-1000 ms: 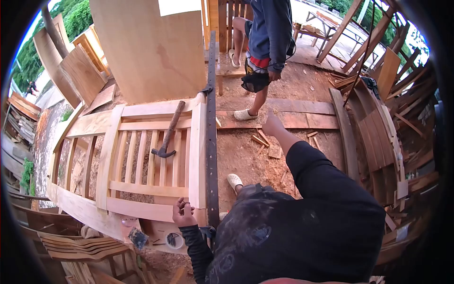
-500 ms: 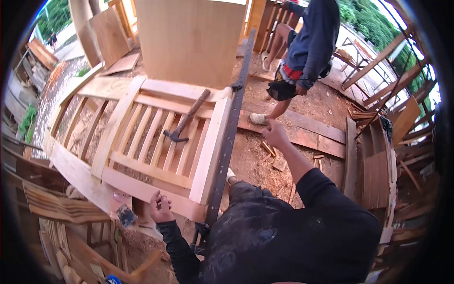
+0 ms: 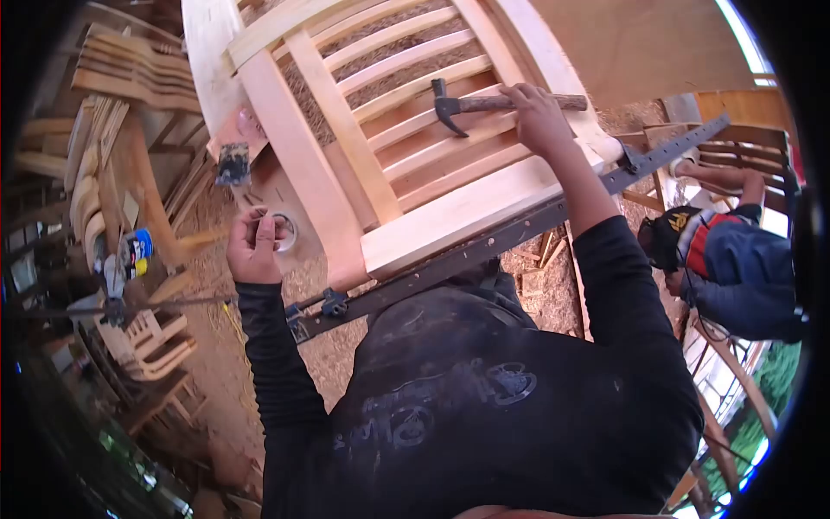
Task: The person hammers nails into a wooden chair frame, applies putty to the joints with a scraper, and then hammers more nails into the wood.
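My right hand [image 3: 538,119] is closed over the wooden handle of a claw hammer [image 3: 443,107], which lies across the slats of a pale wooden frame [image 3: 462,227]. The hammer's dark head points left, over the slats. My left hand [image 3: 254,246] hovers beside the frame's near left corner, fingers curled together; whatever they may hold is too small to make out. Just behind those fingers shows a round, pale ring-shaped object [image 3: 284,232], partly covered by the hand.
A long dark metal bar clamp [image 3: 484,246] runs along the frame's near edge, close to my body. A dark-stained block [image 3: 233,164] lies left of the frame. Curved wooden pieces [image 3: 130,73] are stacked at far left. Another person [image 3: 735,259] bends at the right.
My right hand has moved from the open air onto the hammer handle. My view has turned and tilted down. The other person now appears lower at the right, bent over.
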Motion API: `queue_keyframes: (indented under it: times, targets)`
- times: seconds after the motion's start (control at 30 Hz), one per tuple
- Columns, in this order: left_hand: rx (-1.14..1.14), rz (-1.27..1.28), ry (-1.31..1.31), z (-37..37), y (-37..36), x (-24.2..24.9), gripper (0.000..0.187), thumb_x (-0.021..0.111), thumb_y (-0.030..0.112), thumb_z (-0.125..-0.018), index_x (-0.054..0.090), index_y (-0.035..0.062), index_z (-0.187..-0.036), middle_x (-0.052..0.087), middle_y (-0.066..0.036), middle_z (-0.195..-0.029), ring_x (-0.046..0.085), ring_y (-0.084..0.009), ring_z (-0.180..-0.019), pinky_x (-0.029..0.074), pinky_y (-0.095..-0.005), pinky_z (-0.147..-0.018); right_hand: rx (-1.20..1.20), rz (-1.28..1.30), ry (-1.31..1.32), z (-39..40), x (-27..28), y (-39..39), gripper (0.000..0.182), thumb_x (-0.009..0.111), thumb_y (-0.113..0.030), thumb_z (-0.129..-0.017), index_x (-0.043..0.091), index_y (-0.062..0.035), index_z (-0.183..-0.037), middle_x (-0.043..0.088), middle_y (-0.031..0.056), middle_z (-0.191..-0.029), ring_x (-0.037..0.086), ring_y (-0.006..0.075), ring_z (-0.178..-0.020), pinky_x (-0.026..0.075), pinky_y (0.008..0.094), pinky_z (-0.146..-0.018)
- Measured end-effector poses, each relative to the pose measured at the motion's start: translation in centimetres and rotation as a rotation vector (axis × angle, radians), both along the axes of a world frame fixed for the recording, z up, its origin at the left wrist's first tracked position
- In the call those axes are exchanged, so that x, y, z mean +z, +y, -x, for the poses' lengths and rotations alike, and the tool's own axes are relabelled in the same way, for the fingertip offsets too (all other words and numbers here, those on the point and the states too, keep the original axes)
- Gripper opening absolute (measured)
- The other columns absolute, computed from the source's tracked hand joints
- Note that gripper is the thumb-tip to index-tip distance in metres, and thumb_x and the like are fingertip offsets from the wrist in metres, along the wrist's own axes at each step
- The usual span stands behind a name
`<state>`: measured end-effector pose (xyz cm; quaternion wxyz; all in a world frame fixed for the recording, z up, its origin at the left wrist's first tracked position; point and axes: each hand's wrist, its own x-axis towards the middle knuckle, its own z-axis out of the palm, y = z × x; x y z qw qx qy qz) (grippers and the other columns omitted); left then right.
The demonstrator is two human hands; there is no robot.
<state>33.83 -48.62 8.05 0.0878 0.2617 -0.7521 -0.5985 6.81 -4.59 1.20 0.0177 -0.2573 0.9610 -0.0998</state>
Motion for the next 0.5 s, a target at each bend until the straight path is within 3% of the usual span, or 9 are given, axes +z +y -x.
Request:
queue_keyframes:
  times: [0.03,0.1,0.17,0.2,0.33,0.43,0.5]
  targets:
    - [0.005,0.05,-0.029,-0.8,0.7,0.7,0.025,0.062,0.022,-0.103,0.059,0.0036,-0.121,0.073,-0.006,-0.096,0.066,-0.009,-0.075,0.048,-0.0213,-0.067,0.019,-0.077,-0.034,1.0,-1.3,-0.3,0.05,0.053,0.002,-0.085,0.06,-0.0128,-0.132,0.059,0.0114,-0.128,0.055,0.0329,-0.126,0.044,0.0455,-0.105]
    - [0.056,0.113,-0.122,-2.5,1.9,2.8,0.023,0.06,0.021,-0.104,0.058,0.004,-0.119,0.074,-0.007,-0.1,0.067,-0.0096,-0.078,0.047,-0.0216,-0.069,0.037,-0.252,-0.025,3.2,-4.2,-0.2,0.052,0.065,-0.001,-0.083,0.059,-0.0163,-0.132,0.06,0.0078,-0.124,0.057,0.0281,-0.123,0.047,0.0467,-0.1]
    - [0.08,0.12,-0.165,-4.7,2.3,3.5,0.02,0.059,0.019,-0.104,0.057,0.0058,-0.119,0.074,-0.009,-0.102,0.068,-0.0098,-0.08,0.046,-0.021,-0.067,0.051,-0.305,-0.028,4.5,-5.0,-0.7,0.042,0.065,-0.001,-0.083,0.06,-0.0141,-0.123,0.059,0.0077,-0.121,0.057,0.0281,-0.123,0.047,0.0474,-0.099]
    - [0.11,0.12,-0.204,-5.8,2.9,4.2,0.018,0.059,0.019,-0.104,0.057,0.0056,-0.117,0.074,-0.009,-0.103,0.068,-0.0106,-0.081,0.047,-0.0218,-0.068,0.062,-0.304,-0.062,4.4,-4.1,-1.4,0.033,0.064,0.0,-0.082,0.06,-0.0119,-0.113,0.061,0.0076,-0.12,0.058,0.0295,-0.12,0.049,0.0485,-0.096]
    - [0.109,0.058,-0.347,-8.1,5.5,5.8,0.018,0.059,0.018,-0.104,0.061,0.0019,-0.111,0.074,-0.008,-0.099,0.069,-0.0122,-0.082,0.05,-0.0237,-0.072,0.123,-0.133,-0.153,4.8,-4.6,-1.5,0.024,0.059,0.0,-0.081,0.058,-0.0089,-0.104,0.067,0.0133,-0.104,0.063,0.037,-0.104,0.051,0.0501,-0.087]
    - [0.018,0.039,-0.291,-7.9,5.8,3.1,0.016,0.061,0.014,-0.102,0.067,0.0001,-0.106,0.073,-0.007,-0.097,0.069,-0.0136,-0.082,0.052,-0.026,-0.076,-0.028,-0.233,-0.247,2.1,0.1,-3.8,0.021,0.058,-0.006,-0.083,0.061,-0.0101,-0.104,0.07,0.0114,-0.103,0.066,0.0359,-0.1,0.051,0.0495,-0.086]
    - [-0.144,0.07,-0.304,-5.4,5.3,0.5,0.017,0.063,0.013,-0.099,0.071,-0.0013,-0.103,0.073,-0.007,-0.095,0.068,-0.0145,-0.084,0.053,-0.0276,-0.08,-0.143,-0.171,-0.335,-0.9,3.0,-4.8,0.019,0.058,-0.008,-0.081,0.06,-0.0057,-0.1,0.069,0.0162,-0.097,0.066,0.0384,-0.098,0.051,0.0498,-0.084]
